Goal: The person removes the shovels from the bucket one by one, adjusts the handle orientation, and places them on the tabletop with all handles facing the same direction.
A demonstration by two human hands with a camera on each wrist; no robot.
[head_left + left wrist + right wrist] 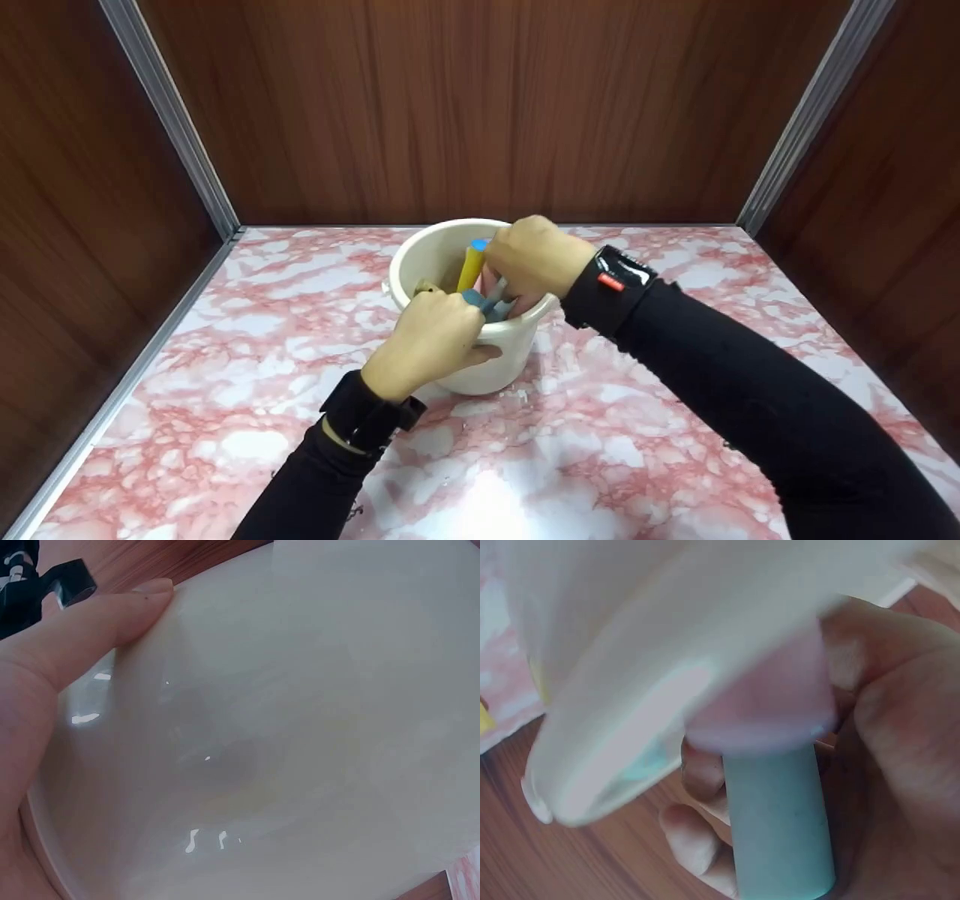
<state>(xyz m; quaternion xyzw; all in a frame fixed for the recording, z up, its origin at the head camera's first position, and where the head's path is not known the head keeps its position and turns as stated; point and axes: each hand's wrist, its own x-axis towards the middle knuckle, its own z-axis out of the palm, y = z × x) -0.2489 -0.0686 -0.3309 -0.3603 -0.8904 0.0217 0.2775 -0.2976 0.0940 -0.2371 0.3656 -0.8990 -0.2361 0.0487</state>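
Observation:
A white plastic bucket stands on the marbled tabletop. My left hand grips its near left rim, with the thumb along the outer wall in the left wrist view. The right hand reaches over the far right rim into the bucket. In the right wrist view its fingers curl round a grey-green cylindrical handle, beside a blurred pink piece. A yellow handle with a blue end sticks up inside the bucket. The lower contents are hidden by the hands and walls.
Red-and-white marbled tabletop surrounds the bucket. Brown wood-grain panels enclose the back and both sides, joined by metal corner strips. Bright light reflects off the near part of the table.

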